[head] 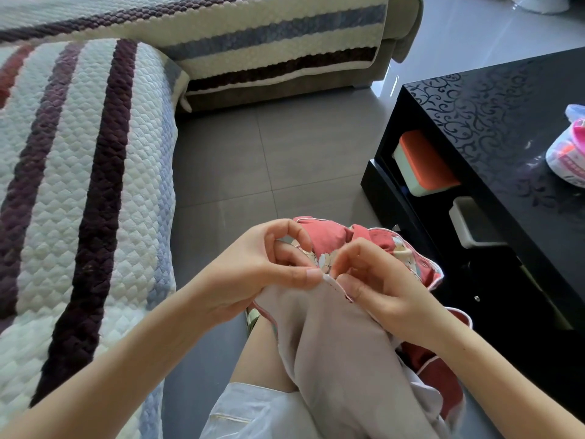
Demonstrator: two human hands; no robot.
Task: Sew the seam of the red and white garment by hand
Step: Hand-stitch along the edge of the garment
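Note:
The red and white garment lies over my lap, its pale lining side up and its red printed side bunched beyond my hands. My left hand pinches the garment's edge between thumb and curled fingers. My right hand pinches the same edge just to the right, thumb and forefinger pressed together at the seam. The two thumbs almost touch. I cannot make out a needle or thread between the fingers.
A quilted striped sofa cover runs along my left. A black coffee table stands close on the right, with an orange-lidded box on its shelf and a white bag on top. Grey floor tiles lie ahead.

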